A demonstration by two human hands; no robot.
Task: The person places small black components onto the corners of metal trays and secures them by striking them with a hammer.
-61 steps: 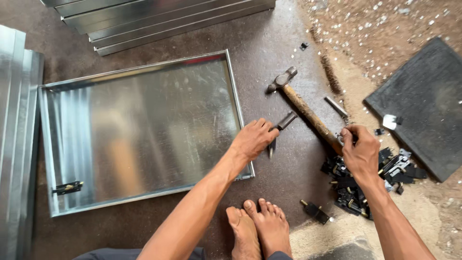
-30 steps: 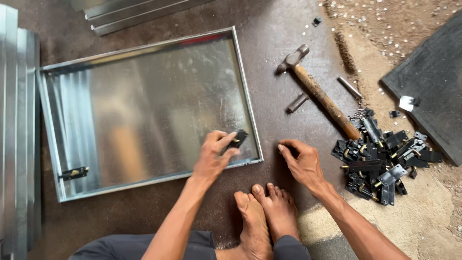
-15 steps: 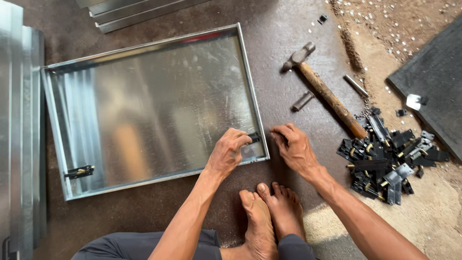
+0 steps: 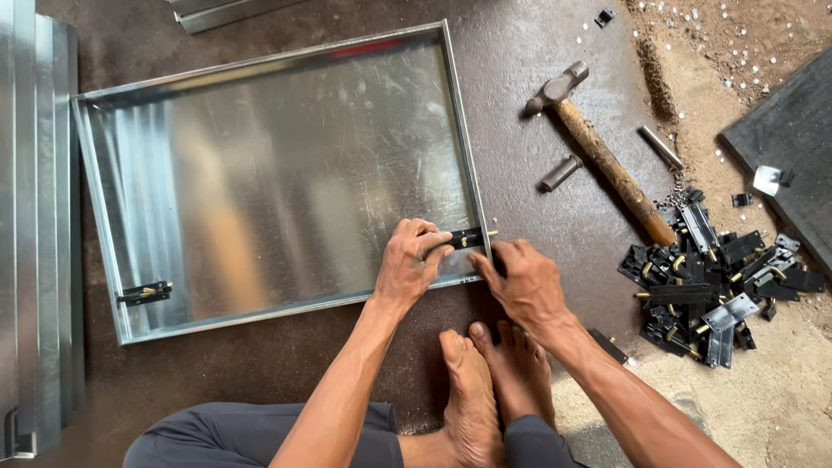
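Observation:
A shallow sheet-metal tray [image 4: 260, 182] lies flat on the dark floor in the head view. My left hand [image 4: 409, 264] presses a small black latch bolt [image 4: 468, 237] against the inside of the tray's right rim near the front corner. My right hand [image 4: 523, 282] rests just outside that rim, fingers touching the rim beside the latch. A second black latch [image 4: 144, 293] sits fixed at the tray's left side. My bare feet [image 4: 490, 381] are right below the hands.
A wooden-handled hammer [image 4: 602, 160], a short metal punch [image 4: 561, 172] and a steel pin [image 4: 660, 147] lie to the right. A pile of black latches [image 4: 715, 282] sits further right. Stacked metal sheets [image 4: 35, 217] line the left edge; a dark mat [image 4: 793, 143] lies far right.
Both hands moved from the right-hand tools and latch pile to the tray's front right corner. The left hand brought a black latch and now holds it against the rim.

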